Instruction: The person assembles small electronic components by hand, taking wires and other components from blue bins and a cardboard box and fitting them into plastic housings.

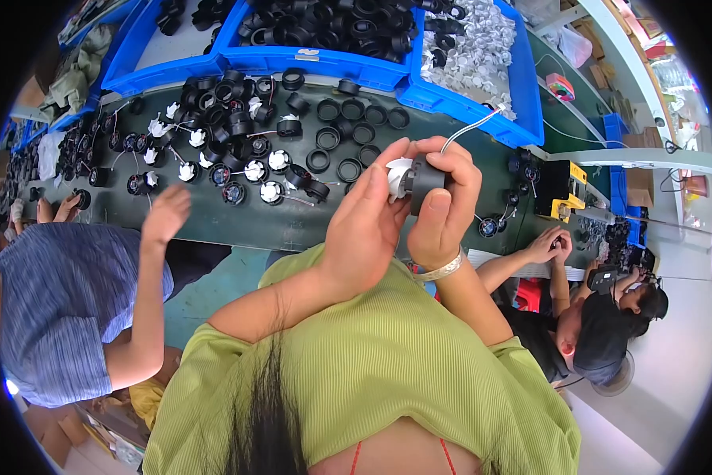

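In front of my chest, both hands meet around a small fan motor. My right hand (448, 210) grips its round black housing (428, 184), thumb on the near side and fingers over the top. Two thin wires (473, 125) rise from the housing to a small connector. My left hand (364, 229) is closed around the white bladed impeller (398, 177) at the housing's left end, fingertips against it. Whether the impeller is fully seated on the motor, I cannot tell. Part of it is hidden by my fingers.
On the green table (237, 223) lie several motors with white impellers (254, 170) and loose black rings (349, 169). Blue bins behind hold black parts (324, 28) and white impellers (482, 59). A yellow-black device (563, 190) stands right. Co-workers sit left (79, 309) and right (609, 332).
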A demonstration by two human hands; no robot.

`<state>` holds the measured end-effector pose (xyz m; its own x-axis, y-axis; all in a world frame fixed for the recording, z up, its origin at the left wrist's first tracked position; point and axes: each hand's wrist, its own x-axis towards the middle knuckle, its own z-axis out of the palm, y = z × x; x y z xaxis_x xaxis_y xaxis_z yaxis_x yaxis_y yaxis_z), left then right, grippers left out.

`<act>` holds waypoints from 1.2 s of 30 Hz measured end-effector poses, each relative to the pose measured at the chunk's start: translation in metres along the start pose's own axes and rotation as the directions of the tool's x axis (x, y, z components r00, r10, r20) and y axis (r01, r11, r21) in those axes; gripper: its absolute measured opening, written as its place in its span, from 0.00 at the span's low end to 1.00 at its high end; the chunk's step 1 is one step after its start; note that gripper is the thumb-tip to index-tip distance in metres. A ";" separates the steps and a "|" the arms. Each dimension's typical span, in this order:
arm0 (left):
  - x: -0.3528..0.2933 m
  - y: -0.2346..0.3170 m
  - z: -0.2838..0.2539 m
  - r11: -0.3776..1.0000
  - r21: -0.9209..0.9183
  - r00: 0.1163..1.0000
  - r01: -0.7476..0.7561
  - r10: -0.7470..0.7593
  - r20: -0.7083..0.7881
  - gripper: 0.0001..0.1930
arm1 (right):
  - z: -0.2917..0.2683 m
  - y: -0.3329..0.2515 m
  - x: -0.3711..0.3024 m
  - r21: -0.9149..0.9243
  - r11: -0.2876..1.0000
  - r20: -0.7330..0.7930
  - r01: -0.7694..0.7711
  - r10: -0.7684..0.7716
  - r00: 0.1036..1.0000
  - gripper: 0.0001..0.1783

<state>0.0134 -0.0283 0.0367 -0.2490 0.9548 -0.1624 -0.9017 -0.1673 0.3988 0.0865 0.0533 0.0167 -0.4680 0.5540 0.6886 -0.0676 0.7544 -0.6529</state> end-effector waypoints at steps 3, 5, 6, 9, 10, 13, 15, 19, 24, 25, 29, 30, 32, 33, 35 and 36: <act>-0.004 -0.004 -0.006 0.958 0.276 0.995 -0.078 0.059 0.075 0.29 | 0.003 -0.011 0.000 0.097 0.991 -0.016 -0.093 0.095 0.995 0.16; -0.011 -0.002 -0.015 0.701 0.628 0.933 -0.339 0.164 0.321 0.39 | 0.000 -0.020 0.003 0.160 0.982 0.057 -0.098 0.090 0.994 0.16; -0.010 0.000 -0.017 0.690 0.641 0.923 -0.337 0.107 0.370 0.44 | -0.004 -0.021 0.002 0.181 0.978 0.095 -0.102 0.086 0.992 0.15; -0.012 -0.002 -0.028 0.414 0.678 0.781 -0.607 0.156 0.605 0.42 | -0.009 -0.023 0.002 0.167 0.986 0.172 -0.026 -0.003 0.985 0.15; -0.016 -0.010 -0.028 0.440 0.716 0.834 -0.542 0.184 0.520 0.43 | -0.008 -0.027 0.002 0.162 0.986 0.180 -0.034 0.004 0.984 0.14; -0.016 -0.007 -0.018 0.584 0.731 0.930 -0.353 0.132 0.343 0.39 | -0.002 -0.011 -0.002 0.226 0.969 0.186 -0.103 0.061 0.981 0.13; 0.004 -0.009 -0.049 0.622 0.778 0.996 0.087 -0.058 -0.065 0.31 | 0.010 0.014 -0.019 0.057 0.923 0.352 -0.380 0.337 0.873 0.15; 0.029 -0.010 -0.139 0.969 0.075 0.896 0.234 -0.185 -0.404 0.20 | 0.039 0.050 -0.063 0.116 0.635 0.525 -0.764 0.614 0.590 0.29; 0.048 0.065 -0.233 0.969 0.245 0.701 -0.016 0.186 -0.689 0.14 | -0.079 0.136 -0.098 -0.707 0.537 -0.109 -0.459 0.559 0.822 0.14; 0.054 0.077 -0.241 0.968 0.249 0.736 0.038 0.141 -0.662 0.15 | -0.123 0.169 -0.131 -0.787 0.361 -0.271 -0.500 0.527 0.806 0.20; 0.077 0.096 -0.243 0.842 0.455 0.362 0.291 0.343 -0.867 0.20 | -0.178 0.183 -0.177 -0.697 -0.315 -0.609 -0.644 0.735 0.299 0.35; 0.074 0.107 -0.269 0.796 0.552 0.404 0.249 0.433 -0.806 0.20 | -0.177 0.185 -0.178 -0.669 -0.319 -0.606 -0.671 0.757 0.244 0.34; 0.089 0.097 -0.267 0.599 0.796 0.532 0.087 0.647 -0.546 0.20 | -0.175 0.196 -0.193 -0.622 -0.270 -0.585 -0.735 0.784 0.208 0.33; 0.117 0.072 -0.191 0.596 0.780 0.569 0.192 0.580 -0.583 0.20 | -0.178 0.201 -0.206 -0.594 -0.237 -0.591 -0.769 0.777 0.217 0.31; 0.150 0.056 -0.148 0.438 0.899 0.817 0.015 0.513 -0.264 0.16 | -0.159 0.201 -0.196 -0.668 -0.127 -0.512 -0.733 0.793 0.329 0.29; 0.176 0.041 -0.120 0.296 0.955 0.867 -0.024 0.482 -0.127 0.13 | -0.154 0.203 -0.194 -0.701 -0.071 -0.455 -0.710 0.811 0.368 0.28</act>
<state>-0.1096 0.1031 -0.0837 -0.6951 0.7161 -0.0635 0.0772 0.1622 0.9837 0.2992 0.1534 -0.2003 0.1739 0.9757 -0.1329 0.9546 -0.2002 -0.2207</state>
